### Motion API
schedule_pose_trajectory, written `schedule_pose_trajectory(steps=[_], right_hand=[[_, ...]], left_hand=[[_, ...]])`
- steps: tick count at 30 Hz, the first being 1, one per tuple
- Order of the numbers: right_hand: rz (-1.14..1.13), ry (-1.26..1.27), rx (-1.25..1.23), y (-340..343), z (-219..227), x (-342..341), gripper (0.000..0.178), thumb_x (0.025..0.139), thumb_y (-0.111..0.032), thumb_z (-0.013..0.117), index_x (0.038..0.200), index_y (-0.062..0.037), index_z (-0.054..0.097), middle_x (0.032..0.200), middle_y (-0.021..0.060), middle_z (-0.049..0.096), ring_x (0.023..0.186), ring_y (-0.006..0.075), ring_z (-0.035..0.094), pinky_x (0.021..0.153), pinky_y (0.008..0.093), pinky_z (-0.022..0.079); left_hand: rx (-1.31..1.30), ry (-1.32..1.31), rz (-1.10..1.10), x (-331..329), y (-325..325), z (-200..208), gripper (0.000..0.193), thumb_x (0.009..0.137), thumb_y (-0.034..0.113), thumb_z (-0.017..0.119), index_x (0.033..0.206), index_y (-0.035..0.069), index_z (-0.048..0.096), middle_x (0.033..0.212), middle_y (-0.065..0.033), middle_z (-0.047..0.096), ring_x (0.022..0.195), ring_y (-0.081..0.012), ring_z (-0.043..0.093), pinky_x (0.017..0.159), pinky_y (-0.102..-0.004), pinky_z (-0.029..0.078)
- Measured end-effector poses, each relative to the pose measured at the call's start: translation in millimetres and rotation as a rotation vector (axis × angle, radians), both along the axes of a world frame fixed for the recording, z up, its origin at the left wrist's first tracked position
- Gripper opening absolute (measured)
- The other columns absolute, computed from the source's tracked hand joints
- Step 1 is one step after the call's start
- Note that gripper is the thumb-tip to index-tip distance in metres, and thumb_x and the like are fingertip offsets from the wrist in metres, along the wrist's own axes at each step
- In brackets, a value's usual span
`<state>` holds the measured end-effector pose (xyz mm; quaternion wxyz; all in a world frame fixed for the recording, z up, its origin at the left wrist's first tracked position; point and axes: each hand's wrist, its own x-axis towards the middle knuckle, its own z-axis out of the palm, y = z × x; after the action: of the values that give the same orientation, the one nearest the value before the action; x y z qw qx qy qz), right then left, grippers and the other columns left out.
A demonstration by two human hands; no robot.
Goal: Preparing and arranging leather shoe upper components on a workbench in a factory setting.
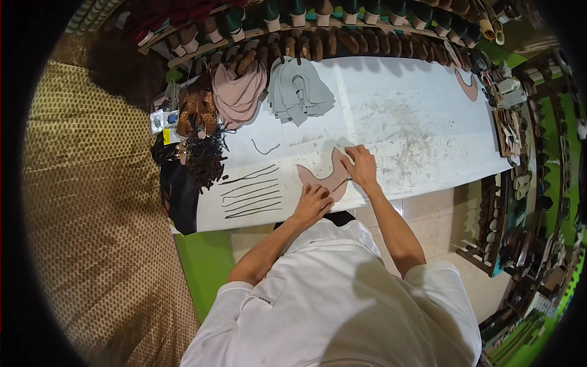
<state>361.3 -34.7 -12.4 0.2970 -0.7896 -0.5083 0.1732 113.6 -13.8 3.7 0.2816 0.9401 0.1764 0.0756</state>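
Observation:
A pink, curved shoe-upper piece (329,181) lies at the table's near edge, its deep rounded cutout facing away from me. My left hand (313,203) has its bent fingers pressed down on the piece's lower left part. At the right side, my right hand (362,165) pinches along the edge, fingers together. A short dark line shows on the piece near the right hand; whether it is a strip or a mark I cannot tell. Several thin dark strips (252,199) lie in rows left of my left hand, and one curved strip (265,151) lies farther back.
On the white table (397,116), smeared with dark stains, sit stacked grey cut pieces (299,92) and pink ones (239,95). Dark scraps (205,156) heap at the left. Another pink cutout (468,85) lies far right. Shoe racks (306,21) line the back.

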Motion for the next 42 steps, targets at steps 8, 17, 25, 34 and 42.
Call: schedule_pose_trajectory(steps=[8,17,25,34,42], right_hand=[[0.551,-0.158,0.074,-44,30,-16,0.018,0.084,-0.022,0.078,0.099,-0.0120,0.078,0.131,0.0070,0.062,0.128,0.0297,0.053,0.109,0.0452,0.041],[0.518,-0.083,0.018,-39,29,-19,0.011,0.081,-0.022,0.079,0.088,-0.0134,0.078,0.135,0.0067,0.060,0.135,0.0316,0.047,0.115,0.0452,0.036],[0.577,-0.065,-0.043,-28,32,-16,0.010,0.081,-0.022,0.077,0.086,-0.0126,0.077,0.139,0.0079,0.057,0.140,0.0337,0.041,0.121,0.0518,0.026],[0.522,-0.102,-0.066,-34,28,-30,0.017,0.093,-0.027,0.072,0.097,-0.0104,0.072,0.146,0.0095,0.051,0.145,0.0364,0.036,0.122,0.0602,0.017],[0.433,0.017,-0.016,-23,31,-49,0.018,0.096,-0.027,0.069,0.100,-0.0090,0.071,0.146,0.0095,0.052,0.146,0.0365,0.036,0.121,0.0640,0.013]], left_hand=[[0.140,0.013,0.488,-45,20,-10,0.031,0.093,0.025,0.073,0.123,0.022,0.069,0.141,-0.0119,0.050,0.131,-0.0333,0.043,0.106,-0.0566,0.028],[0.096,0.036,0.465,-44,25,-12,0.030,0.093,0.023,0.073,0.123,0.023,0.069,0.152,-0.0132,0.043,0.141,-0.0365,0.036,0.111,-0.0585,0.023],[0.047,0.016,0.470,-48,29,-13,0.028,0.091,0.021,0.073,0.119,0.024,0.070,0.153,-0.0136,0.044,0.143,-0.0368,0.035,0.112,-0.0598,0.022],[-0.060,-0.025,0.459,-24,23,-4,0.028,0.088,0.026,0.076,0.116,0.024,0.074,0.150,-0.0096,0.046,0.142,-0.0354,0.036,0.109,-0.0585,0.024],[-0.165,-0.067,0.461,-11,26,-8,0.032,0.083,0.031,0.082,0.114,0.023,0.077,0.143,-0.0052,0.053,0.139,-0.0305,0.039,0.106,-0.0565,0.025]])
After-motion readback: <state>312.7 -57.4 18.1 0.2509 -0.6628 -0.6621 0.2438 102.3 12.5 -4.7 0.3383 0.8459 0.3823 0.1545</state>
